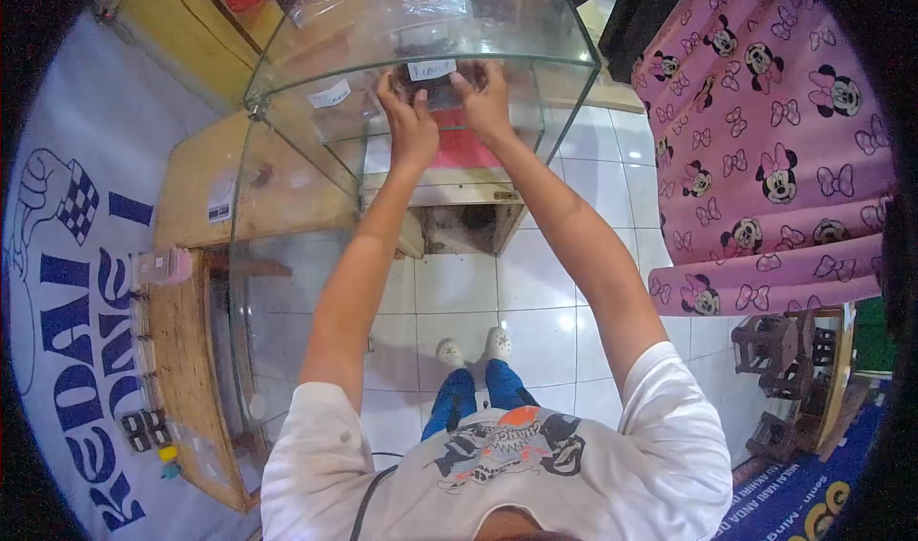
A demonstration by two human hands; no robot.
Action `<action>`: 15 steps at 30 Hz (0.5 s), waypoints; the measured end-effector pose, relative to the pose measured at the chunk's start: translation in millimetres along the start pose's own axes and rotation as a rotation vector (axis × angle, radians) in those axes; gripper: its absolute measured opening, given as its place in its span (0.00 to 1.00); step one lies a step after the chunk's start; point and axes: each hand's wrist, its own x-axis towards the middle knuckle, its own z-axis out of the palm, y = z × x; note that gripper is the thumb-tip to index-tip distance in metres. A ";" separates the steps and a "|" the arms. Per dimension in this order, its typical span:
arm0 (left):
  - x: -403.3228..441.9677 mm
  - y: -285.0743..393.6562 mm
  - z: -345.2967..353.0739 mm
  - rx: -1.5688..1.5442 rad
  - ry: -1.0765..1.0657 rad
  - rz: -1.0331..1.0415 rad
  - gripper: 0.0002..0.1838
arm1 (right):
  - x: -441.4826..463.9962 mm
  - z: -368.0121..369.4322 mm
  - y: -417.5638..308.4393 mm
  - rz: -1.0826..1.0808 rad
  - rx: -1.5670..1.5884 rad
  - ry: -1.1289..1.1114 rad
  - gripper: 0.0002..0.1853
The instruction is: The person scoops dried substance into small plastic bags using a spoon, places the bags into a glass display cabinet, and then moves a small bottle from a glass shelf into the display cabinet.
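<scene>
Both arms reach into the open front of a glass display case [574, 60]. My left hand [411, 128] and my right hand [486, 103] grip opposite sides of a clear bag of dark contents [438, 92]. A white handwritten label [432, 70], seemingly starting with "Rob", is on or just above the bag's front. To the left, a second white label [330, 94] marks another clear plastic bag [354, 116]. The case's top glass edge crosses close above my fingers. Glare and plastic partly hide the bag's outline. Under my hands lies a red surface [464, 147].
A wooden cabinet [196, 183] stands at the left beside a white printed banner [57, 283]. Pink patterned cloth [736, 159] hangs at the right. Brown crates [765, 345] are lower right. White floor tiles [540, 340] surround my shoes.
</scene>
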 end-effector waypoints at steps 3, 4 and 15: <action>2.3 -3.8 -2.5 0.054 -0.025 -0.032 0.30 | -0.8 3.6 9.2 0.053 0.199 0.003 0.15; 3.3 -7.4 -3.6 0.052 -0.031 -0.045 0.30 | -0.9 4.0 9.4 0.022 0.183 0.005 0.15; 1.8 -0.8 -10.5 0.188 -0.079 -0.159 0.32 | -4.3 1.5 10.5 0.133 0.031 -0.037 0.22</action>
